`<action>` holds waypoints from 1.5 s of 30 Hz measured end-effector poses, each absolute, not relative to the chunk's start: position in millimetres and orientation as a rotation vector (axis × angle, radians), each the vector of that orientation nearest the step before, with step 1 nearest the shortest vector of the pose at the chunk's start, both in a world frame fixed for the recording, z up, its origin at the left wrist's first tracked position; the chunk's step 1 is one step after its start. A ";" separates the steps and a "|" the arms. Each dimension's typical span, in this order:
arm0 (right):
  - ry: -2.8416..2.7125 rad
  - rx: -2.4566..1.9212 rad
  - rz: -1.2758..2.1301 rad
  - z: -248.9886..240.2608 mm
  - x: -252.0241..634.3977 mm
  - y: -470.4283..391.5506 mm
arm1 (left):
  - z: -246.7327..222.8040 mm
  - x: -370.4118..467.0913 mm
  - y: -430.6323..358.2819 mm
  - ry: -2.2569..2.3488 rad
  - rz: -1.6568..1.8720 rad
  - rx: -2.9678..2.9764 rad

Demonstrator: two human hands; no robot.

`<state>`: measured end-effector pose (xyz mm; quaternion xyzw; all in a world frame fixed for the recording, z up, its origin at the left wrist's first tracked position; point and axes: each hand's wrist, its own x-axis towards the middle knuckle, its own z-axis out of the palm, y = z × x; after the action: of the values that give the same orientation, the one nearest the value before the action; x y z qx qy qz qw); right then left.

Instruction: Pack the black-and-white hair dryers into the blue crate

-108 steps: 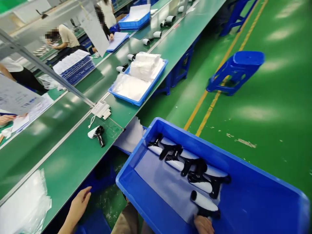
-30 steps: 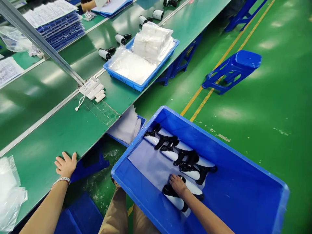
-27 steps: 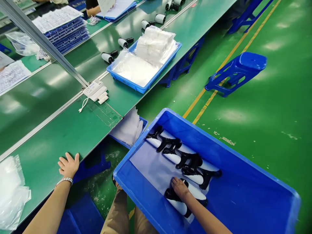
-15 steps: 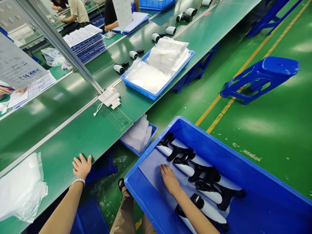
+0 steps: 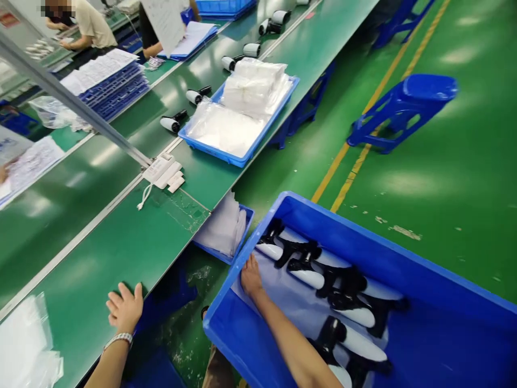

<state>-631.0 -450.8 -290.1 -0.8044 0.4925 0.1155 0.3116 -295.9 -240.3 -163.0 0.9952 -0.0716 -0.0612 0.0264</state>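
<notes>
Left hand (image 5: 124,308) flat, fingers spread, at table edge (image 5: 169,267); right hand (image 5: 251,277) released against bin wall (image 5: 226,302).

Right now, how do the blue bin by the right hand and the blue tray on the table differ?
The bin is deep and holds black-and-white devices; the tray is shallow and holds clear bags. The bin sits beside the table, the tray on it. Both are blue.

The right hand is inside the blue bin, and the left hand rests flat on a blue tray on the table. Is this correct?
Not quite. In the head view the left hand rests flat on the bare green table, not on a tray. The right hand is inside the blue bin.
</notes>
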 end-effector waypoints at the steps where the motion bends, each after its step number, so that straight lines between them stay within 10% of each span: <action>1: 1.336 -2.104 0.320 -287.5 -635.7 -452.8 | -164.9 -294.4 -238.7 -0.224 -0.177 3.078; 30: 1.429 -1.817 0.602 -249.6 -667.9 -466.8 | -197.6 -286.3 -225.3 -0.442 0.231 3.073; 45: 1.536 -1.707 -0.367 -99.2 -714.7 -339.5 | -196.6 -265.4 -212.9 -0.587 -0.055 2.938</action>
<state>-714.7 -339.5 -99.2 -0.6737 0.6063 -0.1449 0.3969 -265.4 -212.9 -196.6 0.9779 -0.1952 -0.0182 0.0726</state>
